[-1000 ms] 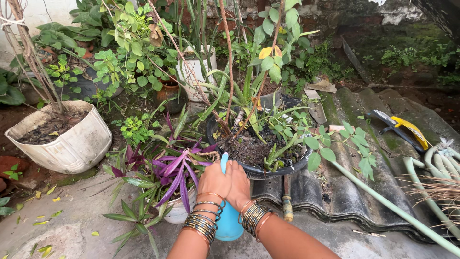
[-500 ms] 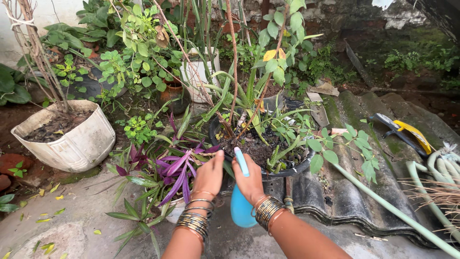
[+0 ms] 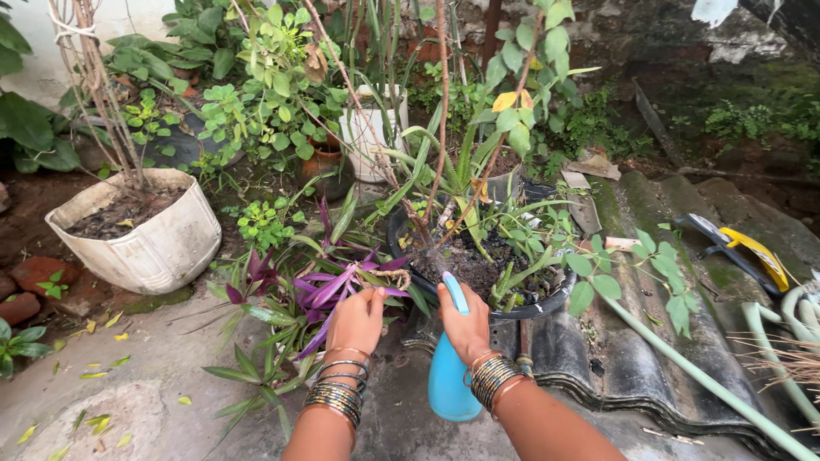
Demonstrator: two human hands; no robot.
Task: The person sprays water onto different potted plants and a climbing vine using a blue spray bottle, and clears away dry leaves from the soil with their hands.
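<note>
Head view | right hand (image 3: 465, 320) grips blue spray bottle (image 3: 450, 376) alone | left hand (image 3: 357, 318) has let go, open over purple plant (image 3: 329, 286)

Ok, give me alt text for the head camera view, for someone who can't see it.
The right hand grips a blue spray bottle at the rim of a black pot of soil and green stems, while the left hand touches a purple-leaved plant beside it. A white pot stands to the left, and a pale green hose crosses corrugated sheeting on the right.

One head-worn camera looks steeply down, close over potted plants (image 3: 478, 265), probably from standing height
</note>
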